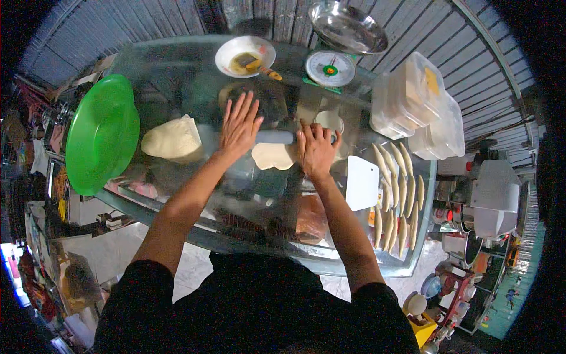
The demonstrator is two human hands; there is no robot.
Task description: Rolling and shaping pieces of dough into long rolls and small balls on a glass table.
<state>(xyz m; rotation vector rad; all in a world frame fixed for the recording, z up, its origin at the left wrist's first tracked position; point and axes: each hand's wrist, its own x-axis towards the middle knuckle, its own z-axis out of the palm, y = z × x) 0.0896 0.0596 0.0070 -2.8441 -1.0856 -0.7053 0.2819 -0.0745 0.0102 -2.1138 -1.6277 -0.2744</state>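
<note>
A grey rolling pin (pixel 276 137) lies crosswise on the glass table, just beyond a flattened piece of dough (pixel 274 156). My left hand (pixel 239 125) is at its left end, palm down, fingers stretched and spread. Over the right end, my right hand (pixel 316 147) bends its fingers across the pin. A large lump of dough (pixel 172 140) sits to the left, partly under a pale sheet. Right of my right forearm is a white scraper (pixel 362 183). Several long, thin dough strips (pixel 394 165) lie in rows beyond it.
A green basin (pixel 103 135) stands at the table's left edge. At the back are a bowl (pixel 230 47) with yellowish liquid and a brush, and a dial scale (pixel 330 68) with a metal pan (pixel 348 26). Clear plastic containers (pixel 392 100) are stacked at the right.
</note>
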